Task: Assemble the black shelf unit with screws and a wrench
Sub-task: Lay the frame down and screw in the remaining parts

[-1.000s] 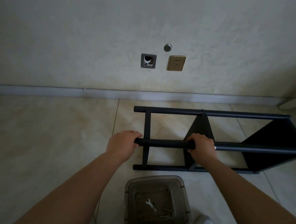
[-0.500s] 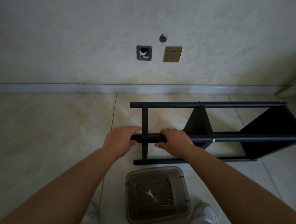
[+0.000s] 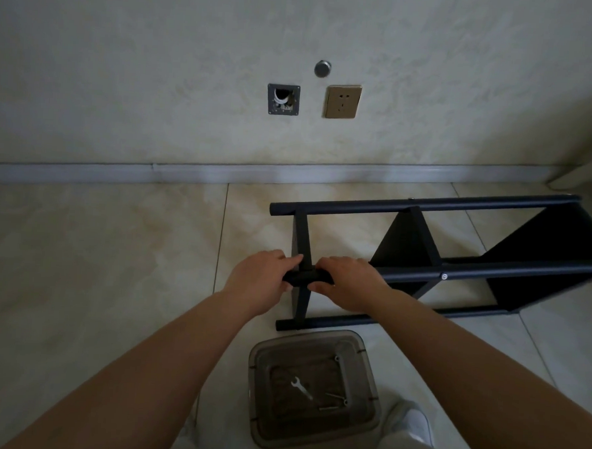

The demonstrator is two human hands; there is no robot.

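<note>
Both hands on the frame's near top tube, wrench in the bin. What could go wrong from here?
1. Left hand and right hand grip the black metal shelf frame at one tube end; it may tip or twist.
2. The small silver wrench lies in the translucent plastic bin; fetching it frees a hand.

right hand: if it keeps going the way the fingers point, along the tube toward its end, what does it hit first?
Most likely the left hand. The right hand grips the upper black tube with its fingers pointing left, and only a short bare stretch with the vertical crossbar lies between them. Depth looks matched, since both hold one tube.
</note>
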